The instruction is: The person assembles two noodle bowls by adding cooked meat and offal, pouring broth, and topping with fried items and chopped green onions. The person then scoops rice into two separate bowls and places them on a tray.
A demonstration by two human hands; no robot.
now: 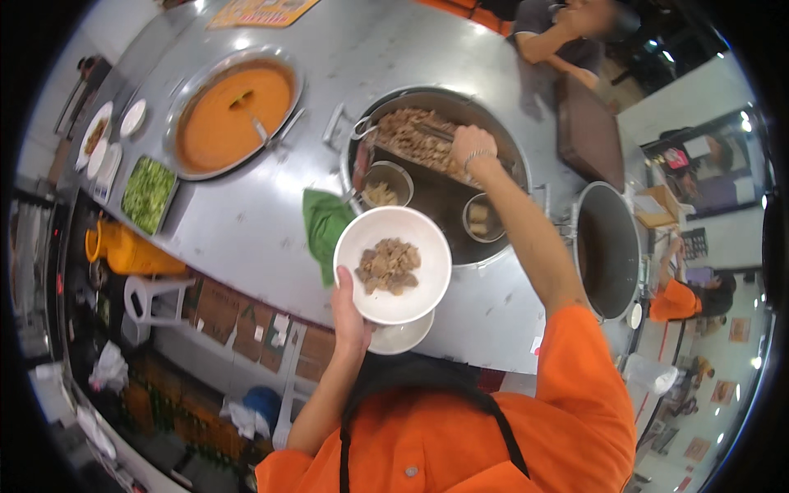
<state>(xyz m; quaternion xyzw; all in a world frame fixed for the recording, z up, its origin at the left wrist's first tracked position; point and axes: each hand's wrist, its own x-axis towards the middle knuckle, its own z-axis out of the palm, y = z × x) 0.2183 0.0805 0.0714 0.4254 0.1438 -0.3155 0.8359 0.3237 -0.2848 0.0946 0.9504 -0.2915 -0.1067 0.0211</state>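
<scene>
- We hold one smooth, round white bowl [394, 223] in our left hand [352, 320], just beside the big pot [523, 160]; brown chunks [390, 263] lie inside it.
- Our right hand [475, 150] grips a dark utensil [436, 131] over the pot's chopped brown pieces [403, 123].
- Two small metal cups [400, 176] sit in this divided pot.
- One crumpled green cloth [322, 222], one pan [294, 74] of orange sauce [222, 123] and one tray of greens [148, 193] share our shiny metal desk [329, 66].
- Around it, we see at least two people [559, 41].
</scene>
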